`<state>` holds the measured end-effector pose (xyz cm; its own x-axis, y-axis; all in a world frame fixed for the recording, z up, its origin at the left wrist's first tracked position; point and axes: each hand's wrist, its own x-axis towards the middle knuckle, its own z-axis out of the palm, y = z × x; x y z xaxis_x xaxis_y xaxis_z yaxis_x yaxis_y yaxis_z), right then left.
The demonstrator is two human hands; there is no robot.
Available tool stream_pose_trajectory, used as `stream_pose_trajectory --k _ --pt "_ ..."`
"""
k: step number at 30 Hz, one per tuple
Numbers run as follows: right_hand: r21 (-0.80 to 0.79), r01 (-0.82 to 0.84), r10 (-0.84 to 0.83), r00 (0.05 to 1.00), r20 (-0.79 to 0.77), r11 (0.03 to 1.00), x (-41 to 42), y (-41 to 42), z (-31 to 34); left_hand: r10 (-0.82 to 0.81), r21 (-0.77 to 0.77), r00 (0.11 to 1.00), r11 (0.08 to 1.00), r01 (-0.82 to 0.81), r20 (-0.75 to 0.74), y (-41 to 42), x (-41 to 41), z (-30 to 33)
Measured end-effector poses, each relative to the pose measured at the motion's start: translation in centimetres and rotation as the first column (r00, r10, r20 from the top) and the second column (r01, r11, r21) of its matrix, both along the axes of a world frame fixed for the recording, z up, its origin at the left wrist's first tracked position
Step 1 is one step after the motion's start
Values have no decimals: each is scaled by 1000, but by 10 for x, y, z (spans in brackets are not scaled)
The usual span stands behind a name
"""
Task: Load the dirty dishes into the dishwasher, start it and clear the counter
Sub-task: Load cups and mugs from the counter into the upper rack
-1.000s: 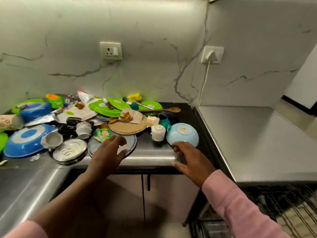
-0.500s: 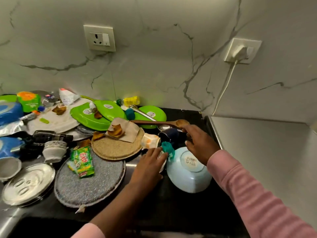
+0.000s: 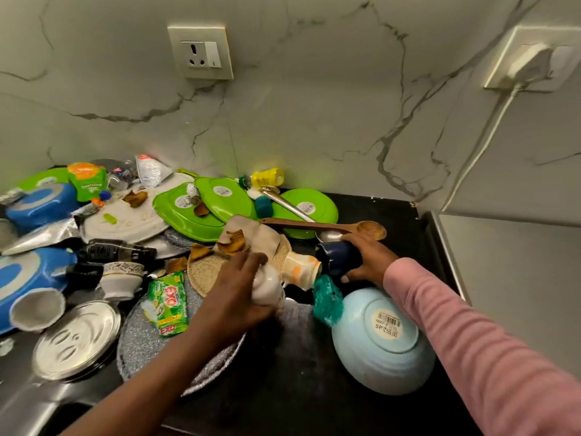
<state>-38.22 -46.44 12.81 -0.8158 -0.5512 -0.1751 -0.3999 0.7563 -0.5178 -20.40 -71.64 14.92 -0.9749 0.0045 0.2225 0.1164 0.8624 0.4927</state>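
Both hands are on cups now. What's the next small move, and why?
Probably lift both straight up and away. The left hand grips a white cup; the right hand holds the dark blue mug lying on its side. A cream and orange cup lies between them and a wooden spoon just behind, so sideways pulls could knock those.

You see even, fairly bright light from above washing the marble wall (image 3: 314,121). The dark surface (image 3: 283,388) stays dim, with soft shadows under your forearms. Steel plates (image 3: 77,338) throw mild glare. Edges bend from wide-angle distortion, and fine detail looks slightly soft.
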Motion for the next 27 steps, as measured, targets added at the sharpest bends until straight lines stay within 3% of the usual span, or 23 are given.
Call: stream_pose_trajectory --k 7,13,17,23,27 --pt "-143 31 -40 997 -60 989 12 -3 8 160 -29 986 986 -162 -55 -22 -6 32" --pt "-304 119 -199 948 -247 945 56 0 40 158 -20 983 987 -161 -99 -15 9 50" --pt "-434 148 -284 920 -269 889 122 20 73 75 0 988 997 -76 -133 8 37 64" --pt "-441 212 -344 906 -246 872 276 85 99 -183 -20 968 983 183 -172 60 107 73" --pt "-414 359 -454 877 -158 837 405 142 87 -352 -11 932 936 352 -89 113 184 61"
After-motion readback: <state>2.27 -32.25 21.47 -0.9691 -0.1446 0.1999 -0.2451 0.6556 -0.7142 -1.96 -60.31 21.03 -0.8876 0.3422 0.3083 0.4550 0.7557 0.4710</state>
